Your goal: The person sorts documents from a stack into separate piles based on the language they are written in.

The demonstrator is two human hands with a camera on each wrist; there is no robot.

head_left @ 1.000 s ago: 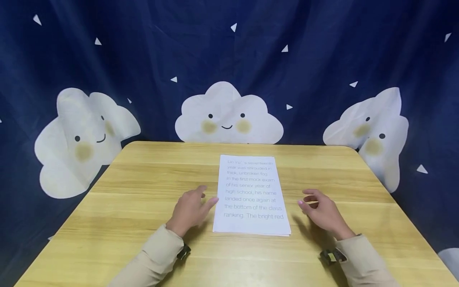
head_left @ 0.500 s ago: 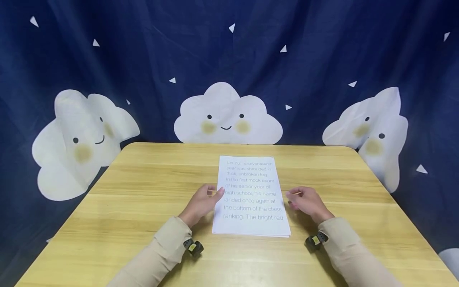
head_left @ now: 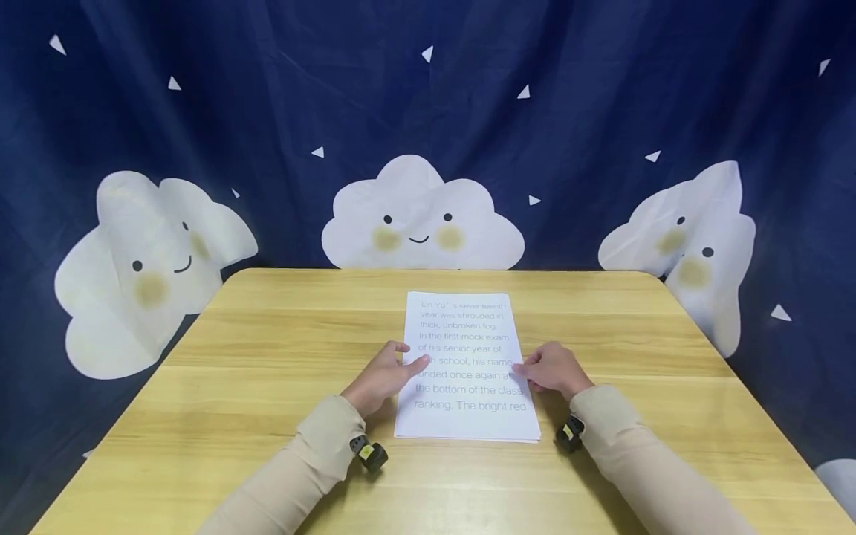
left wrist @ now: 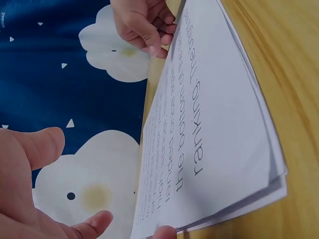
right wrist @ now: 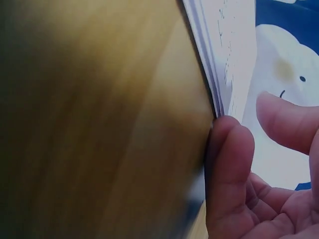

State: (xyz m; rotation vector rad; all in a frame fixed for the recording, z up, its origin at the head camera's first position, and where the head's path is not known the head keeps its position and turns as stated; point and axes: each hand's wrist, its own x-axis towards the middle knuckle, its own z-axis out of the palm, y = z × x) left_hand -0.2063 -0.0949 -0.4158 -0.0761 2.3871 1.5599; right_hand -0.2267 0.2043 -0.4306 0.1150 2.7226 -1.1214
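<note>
A thin stack of white paper sheets point(head_left: 468, 420) with large printed English text lies at the middle of the table; its edges are slightly uneven in the left wrist view. My left hand point(head_left: 381, 377) is at the stack's left edge, thumb over the top sheet and apart from the fingers; a fingertip meets the edge in the left wrist view. At the opposite edge is my right hand point(head_left: 555, 369). The right wrist view shows its fingers point(right wrist: 230, 159) touching the side of the sheets point(right wrist: 204, 45), while the thumb point(right wrist: 284, 119) stands off the paper.
The light wooden table point(head_left: 267, 357) has rounded far corners. Behind it hangs a dark blue curtain point(head_left: 374, 82) with white triangles and smiling clouds point(head_left: 421, 215). Each wrist, in a beige sleeve point(head_left: 314, 446), wears a small black camera point(head_left: 369, 453).
Both hands have moved inward to the stack's two side edges, the right hand coming farther, from the right. The stack has stayed in place on the table.
</note>
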